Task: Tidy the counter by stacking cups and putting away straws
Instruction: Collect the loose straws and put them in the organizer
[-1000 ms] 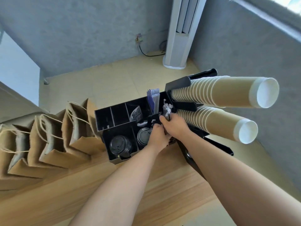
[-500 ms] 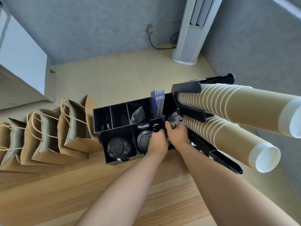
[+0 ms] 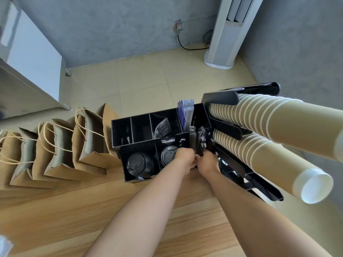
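Note:
A black organizer (image 3: pixel 141 143) stands on the wooden counter (image 3: pixel 92 210). My left hand (image 3: pixel 184 158) and my right hand (image 3: pixel 206 162) meet at its right front compartment, both closed around a bundle of dark wrapped straws (image 3: pixel 199 139) that stands upright in it. Two long stacks of tan paper cups lie in the black holder (image 3: pixel 220 97) on the right: the upper stack (image 3: pixel 278 119) and the lower stack (image 3: pixel 269 156). Black lids (image 3: pixel 139 163) fill the front left compartment, and more lids (image 3: pixel 168 154) sit beside my left hand.
Several brown paper bags (image 3: pixel 55 145) stand in a row left of the organizer. Purple packets (image 3: pixel 185 112) stick up at the organizer's back right, with dark sachets (image 3: pixel 163 128) in the middle slot. A white standing air conditioner (image 3: pixel 228 34) and tiled floor lie beyond the counter.
The view has tilted down and closer. My hands have slid toward the organizer's front, and the straw bundle now stands upright in the compartment between them.

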The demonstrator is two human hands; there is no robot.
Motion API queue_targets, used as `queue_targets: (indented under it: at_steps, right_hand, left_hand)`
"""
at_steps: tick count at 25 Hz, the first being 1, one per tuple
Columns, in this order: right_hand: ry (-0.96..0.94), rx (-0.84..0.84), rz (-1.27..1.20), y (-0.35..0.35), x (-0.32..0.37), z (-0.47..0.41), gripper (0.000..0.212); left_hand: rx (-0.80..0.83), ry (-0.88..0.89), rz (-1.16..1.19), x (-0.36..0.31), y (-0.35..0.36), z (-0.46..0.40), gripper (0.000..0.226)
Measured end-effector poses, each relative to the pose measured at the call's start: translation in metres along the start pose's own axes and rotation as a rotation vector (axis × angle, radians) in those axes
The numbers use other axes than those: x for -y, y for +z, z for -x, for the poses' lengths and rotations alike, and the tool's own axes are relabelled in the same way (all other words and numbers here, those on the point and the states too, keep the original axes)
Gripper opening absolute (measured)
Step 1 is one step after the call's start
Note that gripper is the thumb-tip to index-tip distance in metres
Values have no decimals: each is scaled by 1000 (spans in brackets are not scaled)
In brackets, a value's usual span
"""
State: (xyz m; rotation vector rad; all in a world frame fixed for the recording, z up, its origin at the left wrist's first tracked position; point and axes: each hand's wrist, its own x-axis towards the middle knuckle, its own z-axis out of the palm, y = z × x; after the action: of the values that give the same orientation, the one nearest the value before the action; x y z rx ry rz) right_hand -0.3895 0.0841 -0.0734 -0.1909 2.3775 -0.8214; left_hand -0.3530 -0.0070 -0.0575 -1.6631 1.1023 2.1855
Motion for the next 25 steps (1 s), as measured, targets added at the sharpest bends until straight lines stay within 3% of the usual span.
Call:
queue_targets:
  at_steps: [6,11,20,22,25]
  right_hand:
    - [97,-60,137,-1,4,-8,26]
    - [94,-78,156,-10,7,-7,18]
    - [206,191,96,2,-3,-11,17]
    - [183,213,197,13,-10,-13,29]
    - [110,167,318,24,-16,-14,27]
  left_hand:
    - [-33,23,-131,-13,-4,9,16]
    - [4,27,-178,-19,-9,22,15]
    - [16,3,-104,-15,-21,20,24]
    - [34,19,-92,-12,-23,15,22]
    - [47,66,-141,-9,-23,9,15]
